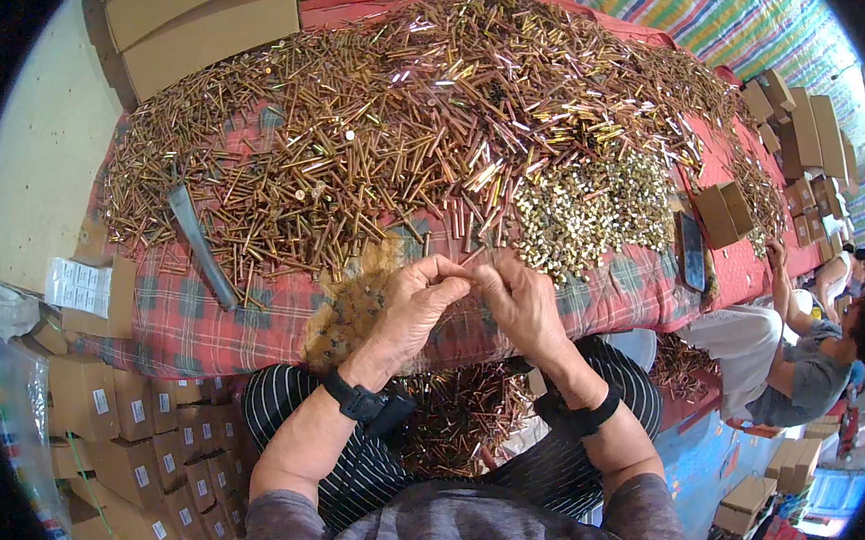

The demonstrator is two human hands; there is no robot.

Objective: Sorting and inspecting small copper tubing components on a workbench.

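In front of me, over the near edge of the cloth, my left hand (419, 296) and my right hand (523, 304) meet, fingertips almost touching. Both are closed in a pinch around a small, thin, copper-coloured metal rod (473, 256), mostly hidden by the fingers. Just beyond the hands spreads a large heap of similar long, thin metal rods (345, 166), gold to copper in colour; a few show round heads. Beside it, right of centre, lies a pile of small, shiny, yellowish metal pieces, apparently nuts (594, 214).
A curved metal strip (200, 246) lies on the plaid cloth (177, 338) at left. A dark phone-like slab (691, 252) and an open carton (725, 214) sit at right. Stacked cartons (111, 403) stand lower left. More rods (468, 413) lie between my knees. A co-worker (810, 364) sits at right.
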